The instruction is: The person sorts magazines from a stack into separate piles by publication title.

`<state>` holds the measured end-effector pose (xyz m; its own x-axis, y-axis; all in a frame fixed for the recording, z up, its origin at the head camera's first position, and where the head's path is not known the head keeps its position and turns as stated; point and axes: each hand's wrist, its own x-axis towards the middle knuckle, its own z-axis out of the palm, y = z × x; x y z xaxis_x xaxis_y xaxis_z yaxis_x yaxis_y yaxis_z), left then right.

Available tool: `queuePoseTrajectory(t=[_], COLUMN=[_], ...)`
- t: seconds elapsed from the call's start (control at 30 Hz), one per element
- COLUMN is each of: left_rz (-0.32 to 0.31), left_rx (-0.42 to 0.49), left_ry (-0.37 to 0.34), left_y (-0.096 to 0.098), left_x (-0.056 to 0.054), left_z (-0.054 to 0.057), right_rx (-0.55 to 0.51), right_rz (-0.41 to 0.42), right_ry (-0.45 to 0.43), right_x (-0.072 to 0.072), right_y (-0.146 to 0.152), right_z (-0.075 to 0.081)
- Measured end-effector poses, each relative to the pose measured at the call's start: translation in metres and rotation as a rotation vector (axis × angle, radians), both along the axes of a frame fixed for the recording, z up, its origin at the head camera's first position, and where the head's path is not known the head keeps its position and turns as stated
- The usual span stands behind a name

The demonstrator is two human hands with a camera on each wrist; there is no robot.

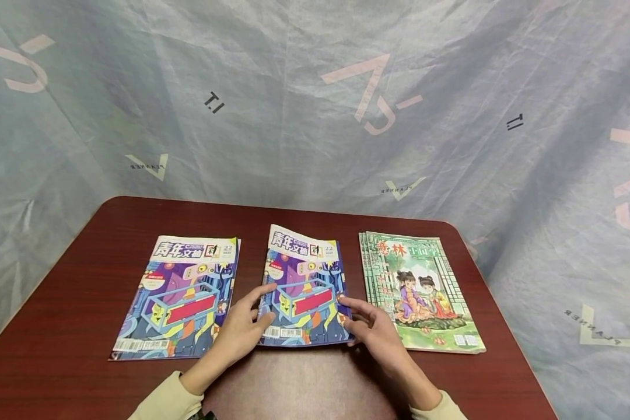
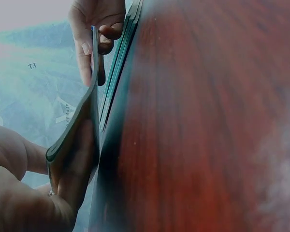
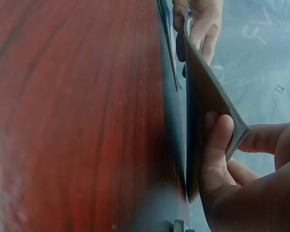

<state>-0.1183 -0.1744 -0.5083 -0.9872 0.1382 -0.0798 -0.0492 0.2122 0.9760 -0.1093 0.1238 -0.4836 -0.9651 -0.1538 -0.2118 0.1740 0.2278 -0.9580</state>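
Note:
In the head view a purple magazine (image 1: pixel 303 274) with a white title band is held between both hands at the middle of the table. My left hand (image 1: pixel 238 328) grips its left edge, thumb on the cover. The right hand (image 1: pixel 378 335) holds the lower right edge. Both wrist views show the magazine (image 2: pixel 72 128) edge-on and bowed, lifted off the wood at its near side, with fingers on both of its faces. Part of the left hand's fingers (image 3: pixel 203 29) shows at the far end in the right wrist view.
On the left lies another magazine (image 1: pixel 181 291) with the same cover, another edge showing beneath it. A small stack of green magazines (image 1: pixel 425 280) lies right, close to the right hand. The dark red table (image 1: pixel 52 326) ends at a grey printed curtain (image 1: pixel 294 146).

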Motion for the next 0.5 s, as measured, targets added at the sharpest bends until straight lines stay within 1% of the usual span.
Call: queuePoseTrajectory(t=[0.27,0.4,0.5], left_rz=[0.014,0.021,0.026], left_rx=[0.054,0.049,0.027], left_ry=[0.053,0.074,0.095], left_y=[0.0003,-0.0002,-0.0008], left_x=[0.0005,0.0032,0.005], left_z=[-0.0009,0.0014,0.0038], right_rx=[0.011,0.013,0.016], right_rz=[-0.01,-0.017,-0.02], right_ry=[0.06,0.067,0.074], right_x=[0.0028,0.0056,0.0077], right_y=[-0.0009,-0.0032,-0.005], right_z=[0.0012,0.0044,0.0068])
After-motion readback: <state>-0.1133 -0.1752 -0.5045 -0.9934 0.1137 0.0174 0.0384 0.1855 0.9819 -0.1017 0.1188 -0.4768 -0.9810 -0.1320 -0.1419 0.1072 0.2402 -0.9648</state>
